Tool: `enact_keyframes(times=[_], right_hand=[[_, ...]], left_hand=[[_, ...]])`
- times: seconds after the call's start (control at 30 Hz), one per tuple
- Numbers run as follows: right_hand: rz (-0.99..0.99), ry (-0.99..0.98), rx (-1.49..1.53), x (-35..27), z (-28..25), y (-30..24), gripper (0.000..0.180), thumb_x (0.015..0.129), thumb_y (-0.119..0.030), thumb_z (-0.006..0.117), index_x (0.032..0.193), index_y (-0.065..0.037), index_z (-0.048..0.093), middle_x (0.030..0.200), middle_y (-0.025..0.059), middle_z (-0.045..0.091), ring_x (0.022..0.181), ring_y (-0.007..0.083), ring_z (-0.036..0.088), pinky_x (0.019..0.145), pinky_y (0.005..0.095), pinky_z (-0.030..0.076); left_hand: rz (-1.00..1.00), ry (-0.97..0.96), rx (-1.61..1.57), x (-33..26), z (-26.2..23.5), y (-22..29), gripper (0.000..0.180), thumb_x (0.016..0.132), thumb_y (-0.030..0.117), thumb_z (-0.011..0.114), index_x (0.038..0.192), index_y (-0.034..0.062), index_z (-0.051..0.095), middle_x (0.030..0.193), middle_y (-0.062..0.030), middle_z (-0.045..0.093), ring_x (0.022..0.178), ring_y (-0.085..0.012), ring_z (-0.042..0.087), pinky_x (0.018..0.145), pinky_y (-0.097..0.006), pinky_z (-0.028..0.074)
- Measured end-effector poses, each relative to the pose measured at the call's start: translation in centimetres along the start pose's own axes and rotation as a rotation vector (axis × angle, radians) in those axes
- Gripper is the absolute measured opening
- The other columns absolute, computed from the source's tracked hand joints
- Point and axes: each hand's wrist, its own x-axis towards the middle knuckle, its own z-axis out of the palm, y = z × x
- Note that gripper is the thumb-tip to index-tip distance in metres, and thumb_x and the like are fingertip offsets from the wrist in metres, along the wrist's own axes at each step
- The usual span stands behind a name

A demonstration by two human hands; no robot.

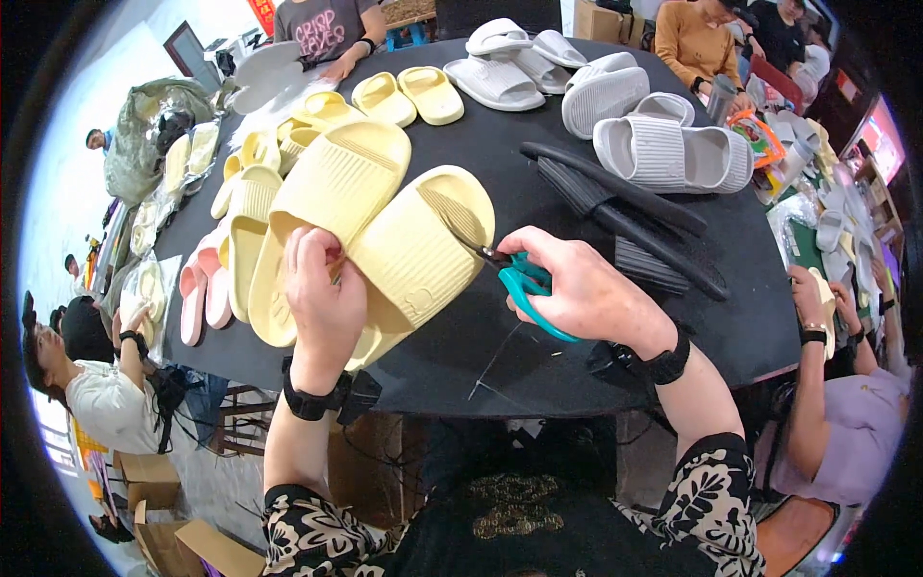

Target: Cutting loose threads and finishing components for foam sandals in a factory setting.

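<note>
My left hand [325,293] is closed on a pair of pale yellow slippers, pinching them where their ribbed straps meet. The left slipper [341,178] and the right slipper [413,260] are raised side by side over the table. In my right hand [591,293] is a pair of scissors [522,288] with teal handles, its finger loops around my fingers. Their dark blades point left and reach into the open end of the right slipper's strap; the tips are partly hidden against it. Whatever lies between my left fingertips is hidden.
Around the black table [519,365] lie more yellow slippers [430,94], pink slippers [205,288], grey slippers [673,154] and black slippers [625,212], the black ones just beyond my right hand. People sit across and to both sides. Cardboard boxes [159,481] stand on the floor at left.
</note>
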Motion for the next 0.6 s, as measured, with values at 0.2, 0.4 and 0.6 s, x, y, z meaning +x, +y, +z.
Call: enact_keyframes(times=[0.2, 0.4, 0.6], right_hand=[[-0.006, 0.07, -0.024, -0.2, -0.3, 0.3, 0.03, 0.079, -0.006, 0.064, 0.106, 0.001, 0.052, 0.07, 0.0111, 0.062, 0.064, 0.015, 0.061, 0.061, 0.0283, 0.048], [-0.008, 0.146, -0.089, 0.3, -0.3, 0.3, 0.031, 0.079, -0.008, 0.065, 0.106, -0.002, 0.053, 0.071, 0.0136, 0.06, 0.063, 0.0198, 0.061, 0.061, 0.0296, 0.047], [-0.107, 0.279, -0.031, 1.2, 0.1, 0.9, 0.033, 0.08, -0.011, 0.066, 0.108, -0.001, 0.051, 0.073, 0.0169, 0.06, 0.064, 0.0265, 0.061, 0.06, 0.0331, 0.048]], left_hand=[[0.073, -0.048, -0.013, -0.5, 0.8, 0.4, 0.019, 0.067, -0.013, 0.05, 0.081, -0.0009, 0.045, 0.078, -0.0143, 0.045, 0.073, -0.0313, 0.046, 0.065, -0.037, 0.041], [0.27, -0.124, 0.021, -1.6, 0.6, 0.9, 0.021, 0.063, -0.012, 0.052, 0.08, 0.0001, 0.046, 0.077, -0.0153, 0.047, 0.073, -0.0342, 0.046, 0.066, -0.041, 0.039], [0.312, -0.274, -0.015, -2.3, 0.6, 2.5, 0.025, 0.062, -0.012, 0.054, 0.084, -0.0002, 0.049, 0.083, -0.0158, 0.051, 0.075, -0.0346, 0.048, 0.069, -0.041, 0.041]])
